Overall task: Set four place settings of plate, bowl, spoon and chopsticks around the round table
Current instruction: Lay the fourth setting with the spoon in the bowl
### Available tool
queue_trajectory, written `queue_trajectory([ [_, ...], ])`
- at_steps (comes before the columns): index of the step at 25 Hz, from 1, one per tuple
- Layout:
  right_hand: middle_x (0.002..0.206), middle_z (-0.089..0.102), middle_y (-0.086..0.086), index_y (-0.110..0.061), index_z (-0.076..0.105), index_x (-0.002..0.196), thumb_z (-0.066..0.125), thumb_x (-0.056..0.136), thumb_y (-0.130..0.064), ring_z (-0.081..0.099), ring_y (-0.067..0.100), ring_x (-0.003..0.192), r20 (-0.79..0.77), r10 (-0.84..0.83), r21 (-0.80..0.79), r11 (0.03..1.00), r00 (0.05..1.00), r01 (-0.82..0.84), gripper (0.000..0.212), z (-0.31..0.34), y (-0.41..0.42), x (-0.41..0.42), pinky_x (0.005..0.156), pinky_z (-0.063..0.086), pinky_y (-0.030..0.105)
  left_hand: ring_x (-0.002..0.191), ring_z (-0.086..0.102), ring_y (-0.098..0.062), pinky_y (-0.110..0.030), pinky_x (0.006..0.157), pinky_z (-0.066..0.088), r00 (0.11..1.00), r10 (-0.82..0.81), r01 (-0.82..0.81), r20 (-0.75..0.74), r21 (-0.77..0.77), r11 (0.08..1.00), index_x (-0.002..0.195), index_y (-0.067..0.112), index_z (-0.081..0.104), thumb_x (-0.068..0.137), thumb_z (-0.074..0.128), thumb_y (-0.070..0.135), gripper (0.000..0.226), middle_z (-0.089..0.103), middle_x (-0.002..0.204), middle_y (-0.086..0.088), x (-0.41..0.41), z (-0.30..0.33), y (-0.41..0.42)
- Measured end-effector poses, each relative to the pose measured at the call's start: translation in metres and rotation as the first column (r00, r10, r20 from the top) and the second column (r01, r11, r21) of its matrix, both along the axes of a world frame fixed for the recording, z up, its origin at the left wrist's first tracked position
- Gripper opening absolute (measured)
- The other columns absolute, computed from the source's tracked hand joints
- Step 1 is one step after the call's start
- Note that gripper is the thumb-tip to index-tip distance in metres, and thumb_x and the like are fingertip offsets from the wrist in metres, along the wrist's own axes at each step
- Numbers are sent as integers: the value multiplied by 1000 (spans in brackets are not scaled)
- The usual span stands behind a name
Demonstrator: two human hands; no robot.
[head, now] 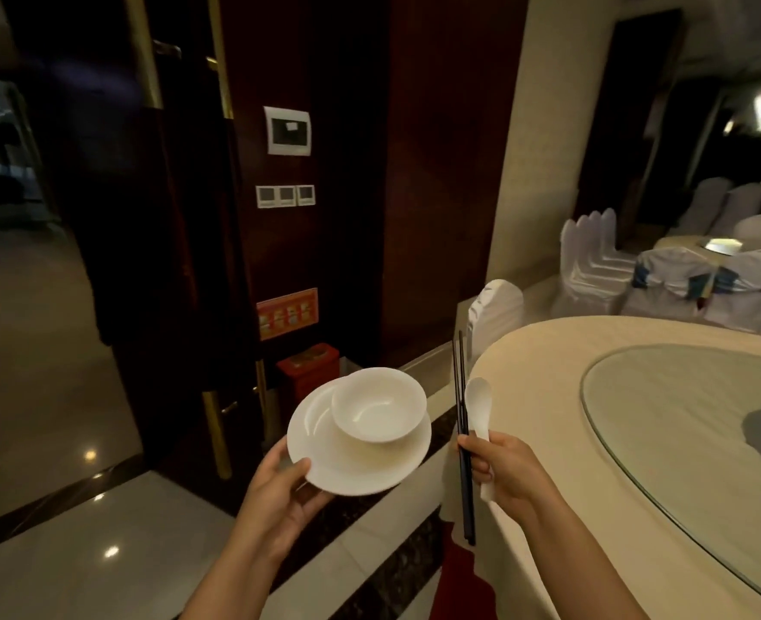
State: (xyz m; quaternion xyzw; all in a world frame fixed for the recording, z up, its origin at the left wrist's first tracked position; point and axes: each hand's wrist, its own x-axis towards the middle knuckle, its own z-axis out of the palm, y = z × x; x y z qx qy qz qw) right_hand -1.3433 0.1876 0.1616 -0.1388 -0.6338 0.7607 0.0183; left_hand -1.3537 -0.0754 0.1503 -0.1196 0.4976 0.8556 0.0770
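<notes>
Here the left hand (pixel 280 494) pinches the plate (pixel 351 458) by its near rim, bowl (pixel 378 404) riding on top, while the right hand (pixel 499 467) clasps chopsticks (pixel 462 413) and spoon (pixel 479 404) together, so one setting travels whole toward the tabletop (pixel 548 396).

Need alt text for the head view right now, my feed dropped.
The left hand holds a round white plate carrying a white bowl; the right hand holds black chopsticks and a white spoon. Both hover beside the cream-clothed round table, with its glass turntable.
</notes>
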Motion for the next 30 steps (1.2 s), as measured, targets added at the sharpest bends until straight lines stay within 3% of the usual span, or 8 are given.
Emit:
queue_trajectory([
  [3, 39, 42, -1, 4, 64, 73, 60, 87, -4, 32, 7, 33, 9, -69, 7, 998, 998, 69, 16, -7, 25, -56, 37, 29, 15, 106, 58, -36, -40, 55, 60, 996, -90, 90, 14, -1, 996, 118, 20, 53, 90, 46, -3, 37, 54, 121, -16, -74, 1, 27],
  [6, 58, 47, 11, 4, 65, 74, 61, 86, -3, 33, 7, 35, 7, -147, -3, 989, 989, 147, 14, -17, 59, -119, 37, 30, 16, 105, 59, -37, -43, 58, 60, 984, -178, 179, 26, -8, 984, 115, 19, 55, 90, 46, -4, 35, 54, 125, -19, -154, -7, 62],
  [9, 73, 47, 17, 3, 64, 73, 60, 86, -1, 34, 7, 35, -6, -202, 0, 979, 979, 202, 14, -25, 99, -186, 37, 30, 16, 98, 62, -36, -44, 57, 60, 968, -244, 244, 52, 11, 970, 125, 16, 53, 90, 45, -5, 41, 56, 122, -20, -233, -13, 104],
  [11, 72, 49, 18, 4, 64, 73, 61, 85, -1, 34, 7, 34, 5, -240, 8, 971, 971, 240, 13, -27, 127, -232, 37, 30, 16, 91, 64, -36, -44, 53, 60, 952, -291, 288, 97, 43, 957, 129, 15, 50, 90, 45, -5, 44, 59, 113, -19, -288, -15, 133],
  [14, 54, 52, 9, 6, 64, 75, 61, 84, -1, 34, 8, 35, 15, -284, 27, 959, 959, 283, 11, -25, 161, -302, 38, 29, 17, 89, 63, -37, -41, 48, 58, 931, -346, 341, 119, 57, 938, 129, 13, 50, 89, 46, -6, 45, 60, 108, -19, -364, -16, 171],
  [19, 42, 49, 2, 6, 64, 75, 60, 85, 0, 32, 8, 34, 39, -365, 29, 931, 930, 364, 12, -24, 206, -408, 37, 29, 16, 85, 69, -34, -43, 53, 60, 897, -424, 421, 126, 47, 906, 131, 16, 49, 89, 46, -6, 48, 64, 110, -20, -490, -15, 225],
  [24, 58, 52, 12, 5, 63, 72, 59, 85, 2, 33, 6, 32, 45, -500, -4, 866, 865, 500, 14, -34, 249, -511, 35, 28, 15, 75, 73, -30, -41, 50, 58, 832, -549, 545, 82, 71, 836, 112, 21, 60, 85, 50, -7, 40, 72, 95, -15, -631, -17, 285],
  [30, 65, 47, 14, 4, 63, 70, 59, 85, 1, 33, 6, 33, 38, -679, -39, 732, 733, 680, 16, -28, 299, -613, 35, 28, 14, 87, 69, -33, -40, 52, 59, 662, -747, 748, 62, 7, 663, 133, 18, 46, 87, 51, -4, 51, 61, 119, -21, -784, -1, 370],
])
